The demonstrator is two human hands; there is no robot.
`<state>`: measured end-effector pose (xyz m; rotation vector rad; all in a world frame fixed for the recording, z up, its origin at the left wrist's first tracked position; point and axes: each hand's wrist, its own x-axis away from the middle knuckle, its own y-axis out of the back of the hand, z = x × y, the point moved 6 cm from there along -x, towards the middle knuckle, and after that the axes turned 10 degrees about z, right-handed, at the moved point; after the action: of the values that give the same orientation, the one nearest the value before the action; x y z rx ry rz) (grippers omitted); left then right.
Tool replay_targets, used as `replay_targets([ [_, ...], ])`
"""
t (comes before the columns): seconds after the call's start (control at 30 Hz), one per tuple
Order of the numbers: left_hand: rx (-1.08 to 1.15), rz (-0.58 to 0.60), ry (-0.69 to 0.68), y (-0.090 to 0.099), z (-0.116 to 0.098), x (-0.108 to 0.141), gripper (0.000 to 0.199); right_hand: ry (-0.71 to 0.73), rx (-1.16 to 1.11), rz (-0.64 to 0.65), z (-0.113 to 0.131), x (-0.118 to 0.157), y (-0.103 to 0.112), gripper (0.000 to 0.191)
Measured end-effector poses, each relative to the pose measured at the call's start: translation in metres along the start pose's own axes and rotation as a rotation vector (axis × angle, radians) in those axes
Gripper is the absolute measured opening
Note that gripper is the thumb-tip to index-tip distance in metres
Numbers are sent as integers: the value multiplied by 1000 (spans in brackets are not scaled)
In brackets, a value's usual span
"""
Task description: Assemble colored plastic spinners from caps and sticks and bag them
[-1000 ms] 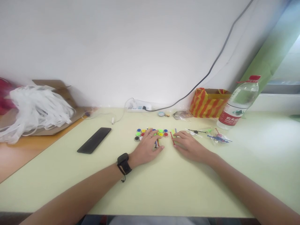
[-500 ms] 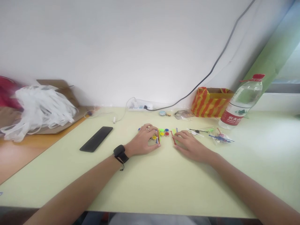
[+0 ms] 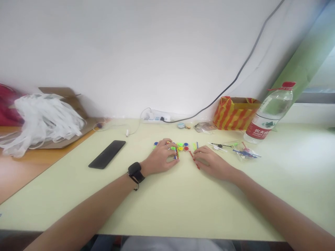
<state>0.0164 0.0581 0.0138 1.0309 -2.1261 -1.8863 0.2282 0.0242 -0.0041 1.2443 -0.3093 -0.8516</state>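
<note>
My left hand (image 3: 159,156), with a ring and a black watch (image 3: 135,170) on the wrist, is curled around a small bundle of coloured plastic sticks (image 3: 177,152), fingertips at its far end and thumb at its near end. My right hand (image 3: 211,161) is bent over a red stick (image 3: 193,158), its fingertips on the stick. Between the hands lie small round pieces, among them a blue one (image 3: 186,144), a red one (image 3: 186,149) and a yellow one (image 3: 180,149). Behind my right fingers is a blue stick (image 3: 197,144).
A black phone (image 3: 107,154) lies at the left. White straps (image 3: 49,118) fill a cardboard box. At the right are a plastic bag of pieces (image 3: 246,152), black and white sticks (image 3: 220,145), a striped bag (image 3: 232,115) and a water bottle (image 3: 270,111). A power strip (image 3: 154,118) sits by the wall.
The red stick at my right fingertips has moved toward me and turned to a stronger slant. My right fingers have bent more; my left hand has barely moved.
</note>
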Motion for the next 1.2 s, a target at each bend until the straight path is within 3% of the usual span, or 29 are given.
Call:
replay_targets([
  [0.43, 9, 28, -5, -2, -1, -1, 12, -21, -22, -13, 8, 0, 6, 18],
  [0.63, 15, 12, 6, -2, -2, 0, 23, -162, -118, 58, 5, 2, 2, 16],
  [1.2, 26, 229, -92, -3, -28, 2, 33, -192, -286, 67, 8, 2, 4, 8],
])
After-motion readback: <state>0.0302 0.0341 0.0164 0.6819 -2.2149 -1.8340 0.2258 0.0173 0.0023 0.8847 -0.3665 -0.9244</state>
